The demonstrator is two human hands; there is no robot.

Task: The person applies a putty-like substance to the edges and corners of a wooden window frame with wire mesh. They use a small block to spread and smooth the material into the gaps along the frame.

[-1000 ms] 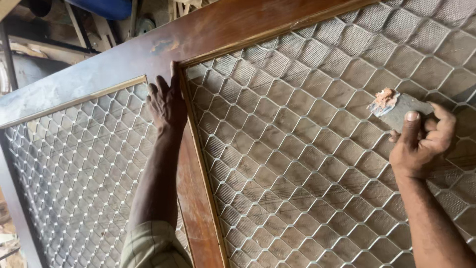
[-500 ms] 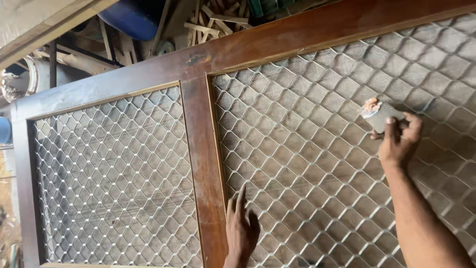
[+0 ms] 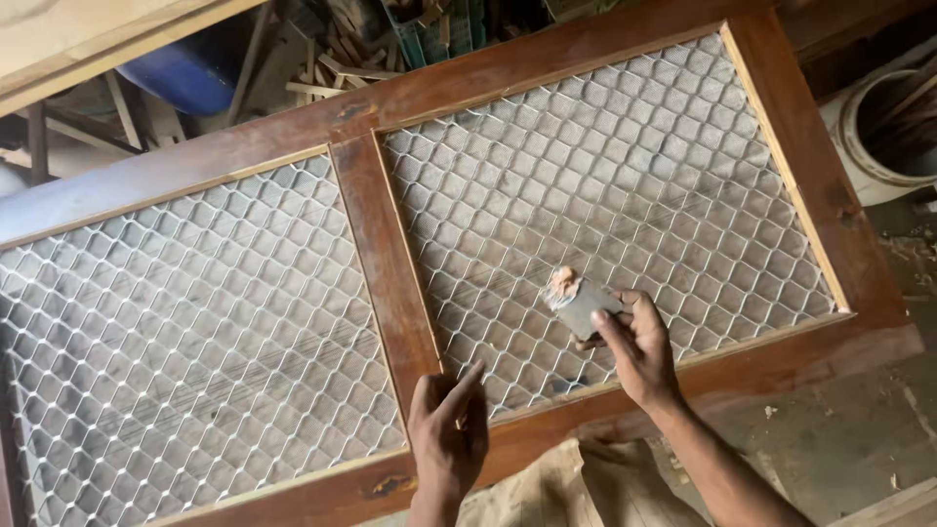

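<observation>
A brown wooden door frame (image 3: 386, 259) with two panels of diamond-pattern metal mesh (image 3: 605, 176) lies flat below me. My right hand (image 3: 639, 346) holds a small metal putty knife (image 3: 578, 301) with a dab of pinkish filler on its blade, over the lower part of the right mesh panel. My left hand (image 3: 447, 437) rests with fingers together on the frame's near rail, by the foot of the middle upright, holding nothing.
A white bucket (image 3: 883, 137) stands at the right past the door's end. Wood scraps (image 3: 342, 68) and a blue drum (image 3: 195, 78) lie beyond the far rail. A pale plank (image 3: 88, 44) crosses the top left. A tan cloth (image 3: 576, 483) lies by the near rail.
The view has pulled back, showing the whole right panel and the door's end. My left hand slid down the middle upright to the near rail. My right hand with the knife came lower.
</observation>
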